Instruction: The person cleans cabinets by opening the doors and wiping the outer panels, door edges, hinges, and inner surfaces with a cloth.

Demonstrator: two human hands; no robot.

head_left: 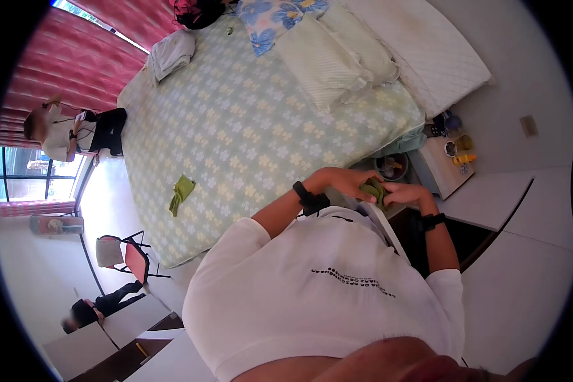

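left hand (348, 183) and right hand (407, 193) hold green cloth (375, 189), shirt lettering (353, 280) unreadable.

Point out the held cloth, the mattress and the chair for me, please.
Held cloth (374, 189), head view: its visible green middle.
Mattress (229, 134), head view: bare flowered top.
Chair (137, 261), head view: red seat.

Held green cloth (375, 190): matt, creased. Mattress cover (248, 140): smooth fabric, matt. Curtains (76, 76): cloth, faint sheen. 2 wristbands (312, 200): matt. White panel (535, 267): smooth, hard. Chair frame (148, 267): probably metal; too distant to confirm.
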